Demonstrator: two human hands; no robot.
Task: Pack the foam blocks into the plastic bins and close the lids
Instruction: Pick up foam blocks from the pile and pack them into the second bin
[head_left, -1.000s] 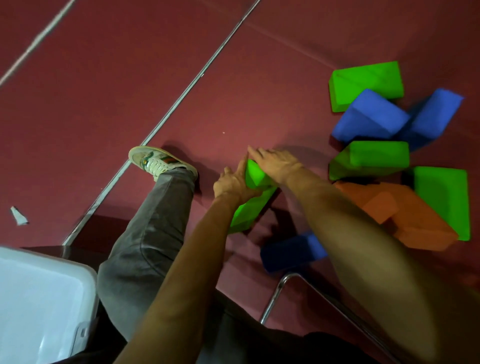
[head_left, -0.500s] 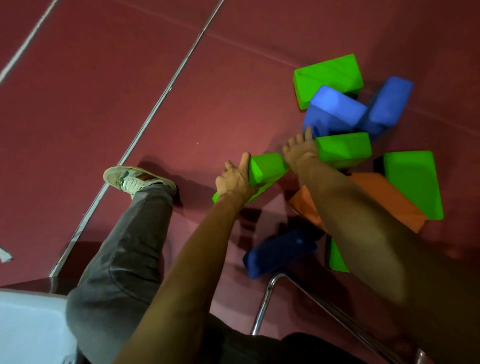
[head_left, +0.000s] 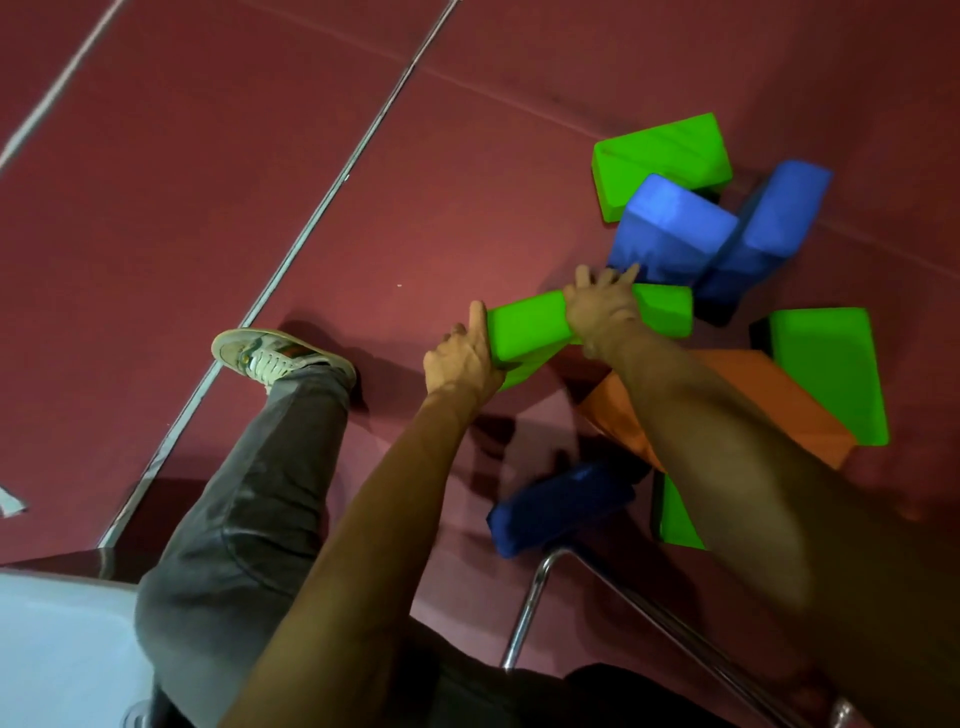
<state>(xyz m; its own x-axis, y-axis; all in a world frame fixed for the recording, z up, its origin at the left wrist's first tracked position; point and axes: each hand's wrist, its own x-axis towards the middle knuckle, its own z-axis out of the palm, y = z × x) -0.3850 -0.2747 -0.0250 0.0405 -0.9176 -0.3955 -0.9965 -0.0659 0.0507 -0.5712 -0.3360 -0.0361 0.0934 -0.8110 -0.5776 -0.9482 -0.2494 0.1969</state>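
Foam blocks lie in a heap on the red floor. My left hand grips the near left end of a green block, thumb up along its end face. My right hand lies over the spot where that block meets a second green block, its fingers curled over the far edge. Behind them are a green block and two blue blocks. A corner of the white plastic bin shows at the lower left; its inside is hidden.
To the right lie a green block and an orange block; a dark blue block and another green one sit near a chrome chair leg. My left foot in a shoe stands left of the hands.
My right hand left the first green block and reached right onto the second green block. My left hand kept hold of the first block and brought it against the second.
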